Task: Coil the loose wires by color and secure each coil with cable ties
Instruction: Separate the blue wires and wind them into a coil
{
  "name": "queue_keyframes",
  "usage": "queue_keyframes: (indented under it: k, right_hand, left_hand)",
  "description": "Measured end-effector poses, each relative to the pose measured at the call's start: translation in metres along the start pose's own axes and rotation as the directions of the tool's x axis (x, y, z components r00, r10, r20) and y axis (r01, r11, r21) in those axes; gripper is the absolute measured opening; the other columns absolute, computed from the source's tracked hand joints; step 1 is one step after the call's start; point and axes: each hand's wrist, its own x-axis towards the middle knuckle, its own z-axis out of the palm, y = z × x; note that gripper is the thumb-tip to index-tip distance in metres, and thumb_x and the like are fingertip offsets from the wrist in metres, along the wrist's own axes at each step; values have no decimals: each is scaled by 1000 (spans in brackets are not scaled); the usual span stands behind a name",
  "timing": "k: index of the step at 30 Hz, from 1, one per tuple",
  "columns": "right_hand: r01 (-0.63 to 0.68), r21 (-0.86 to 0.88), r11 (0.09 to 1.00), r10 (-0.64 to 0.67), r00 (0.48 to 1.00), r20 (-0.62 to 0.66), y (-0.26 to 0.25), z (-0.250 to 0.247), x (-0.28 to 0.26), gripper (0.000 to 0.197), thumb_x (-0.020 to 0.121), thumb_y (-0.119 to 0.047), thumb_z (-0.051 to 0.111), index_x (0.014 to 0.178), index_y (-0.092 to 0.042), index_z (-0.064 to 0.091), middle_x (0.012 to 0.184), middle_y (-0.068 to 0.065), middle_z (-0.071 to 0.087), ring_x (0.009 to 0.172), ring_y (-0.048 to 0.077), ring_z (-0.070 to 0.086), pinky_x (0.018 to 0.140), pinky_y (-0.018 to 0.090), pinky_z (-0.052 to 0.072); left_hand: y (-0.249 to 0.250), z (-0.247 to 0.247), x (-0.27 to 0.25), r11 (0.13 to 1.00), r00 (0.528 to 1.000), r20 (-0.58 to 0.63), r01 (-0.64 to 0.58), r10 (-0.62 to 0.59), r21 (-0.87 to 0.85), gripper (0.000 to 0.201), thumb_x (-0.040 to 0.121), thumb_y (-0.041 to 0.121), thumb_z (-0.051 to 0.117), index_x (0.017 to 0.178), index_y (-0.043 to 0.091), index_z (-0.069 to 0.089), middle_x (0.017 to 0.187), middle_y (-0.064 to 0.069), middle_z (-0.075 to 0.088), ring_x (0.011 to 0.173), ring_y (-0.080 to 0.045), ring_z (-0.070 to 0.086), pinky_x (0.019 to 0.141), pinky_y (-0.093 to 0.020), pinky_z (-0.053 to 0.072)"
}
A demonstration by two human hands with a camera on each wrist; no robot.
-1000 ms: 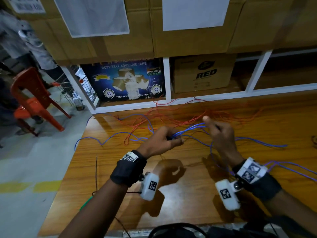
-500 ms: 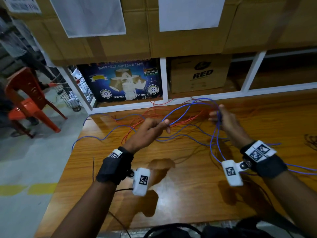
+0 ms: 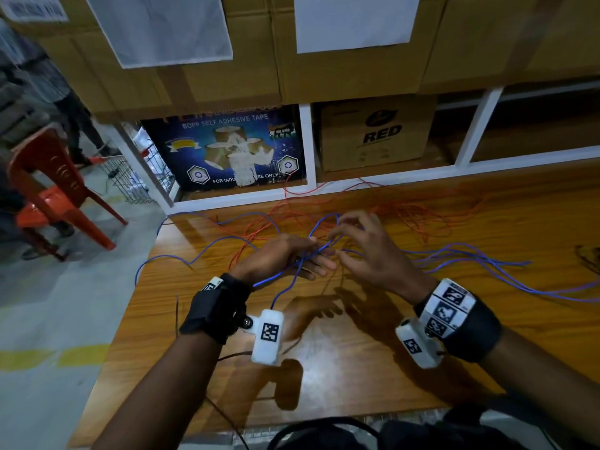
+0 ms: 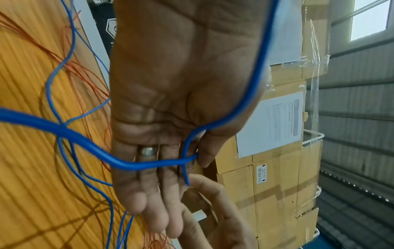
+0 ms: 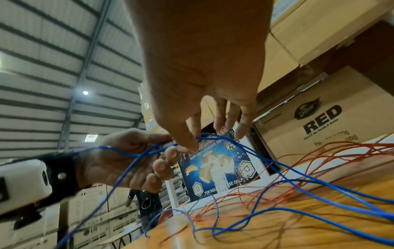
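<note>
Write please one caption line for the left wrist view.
Left hand pinches blue wire under its thumb, above the table.

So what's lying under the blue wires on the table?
Under the blue wires, tangled red wires lie on the wooden table. Where both hands cover the middle, what lies beneath is hidden.

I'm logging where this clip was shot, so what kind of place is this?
Most likely a warehouse or stockroom: stacked cardboard cartons, a corrugated metal roof, and a wooden workbench strewn with blue wires.
</note>
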Motion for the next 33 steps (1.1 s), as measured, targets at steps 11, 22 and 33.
queue_keyframes:
  k: [11,22,33]
  right_hand:
    - [19,-132,991,25,948,318,28,8,-15,10,82,-24,71,92,-25,74,100,1,64,103,27,59,90,41,48]
    - [-289,172,942,116,758,641,22,12,-31,24,81,2,69,90,-18,79,84,-3,77,74,3,71,74,25,56]
    - [-9,122,992,37,973,-229,-36,-32,18,38,81,-10,61,119,-14,65,116,2,61,111,19,54,96,28,43]
  left_hand:
    - [-10,-15,-10,941,976,-190,-42,111,336,34,106,31,48,97,13,75,93,3,76,88,-16,67,81,-33,46]
    - [6,-25,-16,871,726,-519,-233,452,433,30,106,21,50,92,7,72,55,12,41,47,-1,35,44,-14,28]
    - [29,12,-34,794,827,-160,-435,539,424,29,100,24,54,83,7,69,55,-6,29,47,-9,25,45,-22,21]
